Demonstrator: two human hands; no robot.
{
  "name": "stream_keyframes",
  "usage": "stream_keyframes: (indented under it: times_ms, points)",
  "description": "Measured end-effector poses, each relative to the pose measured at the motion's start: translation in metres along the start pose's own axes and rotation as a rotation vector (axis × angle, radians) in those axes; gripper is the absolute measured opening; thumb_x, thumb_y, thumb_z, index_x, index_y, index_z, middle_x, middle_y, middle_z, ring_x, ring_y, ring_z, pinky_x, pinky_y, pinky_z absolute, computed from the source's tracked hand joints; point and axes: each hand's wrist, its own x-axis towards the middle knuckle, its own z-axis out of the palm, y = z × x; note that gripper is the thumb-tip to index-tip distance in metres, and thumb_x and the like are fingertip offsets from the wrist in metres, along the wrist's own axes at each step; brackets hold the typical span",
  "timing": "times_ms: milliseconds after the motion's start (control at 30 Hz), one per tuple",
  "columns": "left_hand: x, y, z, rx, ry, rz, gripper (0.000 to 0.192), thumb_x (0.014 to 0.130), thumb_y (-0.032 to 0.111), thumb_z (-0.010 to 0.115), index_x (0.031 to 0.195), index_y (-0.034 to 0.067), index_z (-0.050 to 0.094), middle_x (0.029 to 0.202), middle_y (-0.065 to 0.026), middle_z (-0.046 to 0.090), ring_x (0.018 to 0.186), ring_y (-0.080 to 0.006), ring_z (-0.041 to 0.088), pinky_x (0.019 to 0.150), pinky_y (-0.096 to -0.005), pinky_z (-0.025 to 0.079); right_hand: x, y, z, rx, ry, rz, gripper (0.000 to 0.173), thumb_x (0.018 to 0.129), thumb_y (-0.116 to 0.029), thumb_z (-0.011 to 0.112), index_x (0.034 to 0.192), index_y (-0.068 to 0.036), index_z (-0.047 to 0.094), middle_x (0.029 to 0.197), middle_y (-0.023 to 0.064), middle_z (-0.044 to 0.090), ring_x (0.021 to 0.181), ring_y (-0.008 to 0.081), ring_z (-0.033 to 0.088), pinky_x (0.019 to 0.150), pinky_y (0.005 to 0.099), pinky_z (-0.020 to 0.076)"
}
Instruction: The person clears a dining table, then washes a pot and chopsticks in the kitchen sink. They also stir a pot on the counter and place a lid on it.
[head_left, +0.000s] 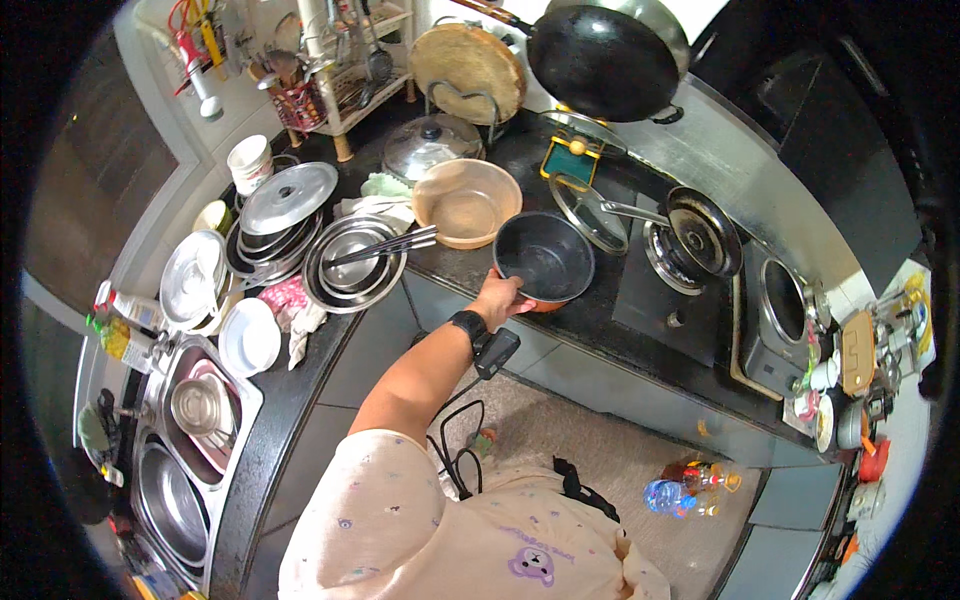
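Observation:
My left hand, with a dark watch on its wrist, grips the near left side of a deep pot. The pot is dark inside and orange outside, with nothing in it. It is at the front edge of the black countertop; whether its base rests there I cannot tell. Just behind its left side sits a tan plastic basin. A glass lid with a metal rim lies to its right. My right hand is out of view.
A frying pan sits over the gas burner. Nested steel bowls with chopsticks stand left. The double sink holds basins. A wok hangs on the wall. Bottles lie on the floor; a cable hangs near my arm.

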Motion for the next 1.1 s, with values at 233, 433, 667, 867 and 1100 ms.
stream_keyframes:
  times_ms: [233, 433, 667, 867, 1100]
  points:
    - [-0.052, 0.0, -0.025, 0.139, -0.088, 0.072, 0.047, 0.094, 0.025, 0.052, 0.132, 0.007, 0.033, 0.11, -0.0169, 0.054, 0.082, -0.0239, 0.064, 0.068, -0.0306, 0.054, 0.018, 0.001, -0.005, -0.053, -0.018, -0.072, 0.019, 0.088, -0.022, 0.048, 0.09, -0.008, 0.061, 0.088, 0.0116, 0.063, 0.085, 0.0281, 0.059, 0.075, 0.0424, 0.0462]
    - [-0.144, -0.044, -0.093, 0.305, 0.098, 0.031, 0.055, 0.095, 0.031, 0.048, 0.139, 0.004, 0.029, 0.128, -0.0193, 0.048, 0.095, -0.0276, 0.061, 0.082, -0.0356, 0.051, 0.038, 0.02, 0.001, -0.075, -0.033, -0.183, 0.019, 0.088, -0.022, 0.048, 0.09, -0.008, 0.061, 0.086, 0.0109, 0.063, 0.085, 0.0279, 0.059, 0.075, 0.0424, 0.0462]
    - [-0.259, -0.124, -0.144, 0.431, 0.336, -0.094, 0.044, 0.091, 0.028, 0.048, 0.127, 0.002, 0.047, 0.091, -0.0074, 0.061, 0.076, -0.0161, 0.062, 0.065, -0.0292, 0.052, 0.055, 0.066, 0.015, -0.201, -0.096, -0.294, 0.019, 0.088, -0.022, 0.048, 0.09, -0.009, 0.062, 0.084, 0.0099, 0.063, 0.085, 0.0276, 0.059, 0.075, 0.0424, 0.0463]
    - [-0.303, -0.154, -0.151, 0.732, 0.266, -0.028, 0.04, 0.087, 0.025, 0.053, 0.121, 0.003, 0.054, 0.085, -0.0055, 0.062, 0.071, -0.0143, 0.061, 0.06, -0.0285, 0.05, 0.053, 0.1, 0.014, -0.54, -0.162, -0.495, 0.019, 0.089, -0.023, 0.048, 0.091, -0.009, 0.062, 0.083, 0.0091, 0.063, 0.084, 0.0274, 0.059, 0.075, 0.0424, 0.0464]
    - [-0.308, -0.179, -0.219, 1.245, -0.085, 0.263, 0.046, 0.089, 0.022, 0.056, 0.127, -0.001, 0.048, 0.101, -0.0101, 0.063, 0.078, -0.0163, 0.061, 0.072, -0.0323, 0.05, 0.064, 0.063, 0.043, -0.705, 0.131, -0.748, 0.01, 0.073, -0.02, 0.06, 0.078, -0.011, 0.062, 0.079, 0.0098, 0.063, 0.076, 0.0285, 0.062, 0.061, 0.0428, 0.0496]
